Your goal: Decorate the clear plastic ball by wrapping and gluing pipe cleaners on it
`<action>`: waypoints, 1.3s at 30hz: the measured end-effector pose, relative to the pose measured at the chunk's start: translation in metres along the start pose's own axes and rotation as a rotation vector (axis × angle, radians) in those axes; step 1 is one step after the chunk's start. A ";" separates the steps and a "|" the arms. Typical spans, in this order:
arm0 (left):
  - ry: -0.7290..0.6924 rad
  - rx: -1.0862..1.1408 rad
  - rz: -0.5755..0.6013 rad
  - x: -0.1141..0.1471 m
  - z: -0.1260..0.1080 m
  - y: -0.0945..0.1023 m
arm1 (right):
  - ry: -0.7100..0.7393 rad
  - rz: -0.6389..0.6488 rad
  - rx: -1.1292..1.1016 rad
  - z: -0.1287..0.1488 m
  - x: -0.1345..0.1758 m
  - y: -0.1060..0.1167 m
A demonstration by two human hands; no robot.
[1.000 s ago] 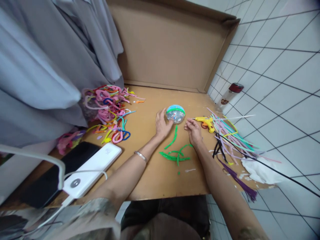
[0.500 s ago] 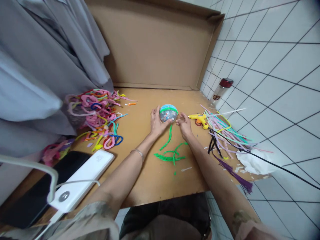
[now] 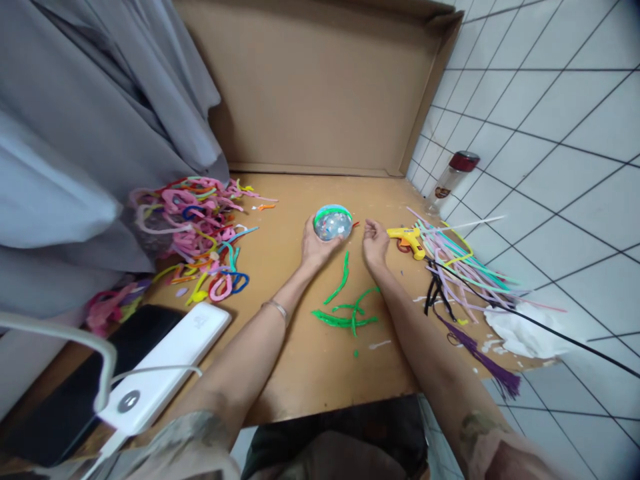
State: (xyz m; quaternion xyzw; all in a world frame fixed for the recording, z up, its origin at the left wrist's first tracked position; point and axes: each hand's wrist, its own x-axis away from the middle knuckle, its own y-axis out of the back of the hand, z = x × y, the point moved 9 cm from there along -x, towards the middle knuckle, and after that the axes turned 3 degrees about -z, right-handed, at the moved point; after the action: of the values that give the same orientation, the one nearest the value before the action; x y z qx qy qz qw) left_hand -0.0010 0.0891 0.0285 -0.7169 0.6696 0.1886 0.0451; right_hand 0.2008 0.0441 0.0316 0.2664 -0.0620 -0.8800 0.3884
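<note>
On a tan table (image 3: 280, 247), our left hand (image 3: 316, 249) cups a ball (image 3: 332, 225) already green-banded; our right hand (image 3: 375, 244) curls, whether pinching we can't tell; green strips (image 3: 340, 322) lie unattached.

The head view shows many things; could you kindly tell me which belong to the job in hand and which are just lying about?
Likely part of the job:
green-banded ball, in the left hand
yellow glue gun, beside the right hand
green strips

Seemingly just lying about:
white power bank
red-lidded bottle
purple tassel
</note>
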 end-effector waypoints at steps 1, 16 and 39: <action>0.008 -0.003 -0.006 0.000 0.000 0.001 | 0.015 -0.038 0.080 0.006 -0.001 0.007; 0.000 -0.018 -0.016 -0.001 -0.004 0.002 | 0.209 0.434 0.941 0.041 -0.012 -0.038; -0.008 -0.012 0.021 0.001 -0.003 0.003 | 0.199 0.281 0.962 0.041 0.012 -0.024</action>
State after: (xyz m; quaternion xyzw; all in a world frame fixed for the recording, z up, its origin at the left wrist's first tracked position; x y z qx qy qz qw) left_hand -0.0035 0.0867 0.0310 -0.7095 0.6757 0.1960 0.0414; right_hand 0.1574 0.0478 0.0534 0.4866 -0.4582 -0.6615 0.3402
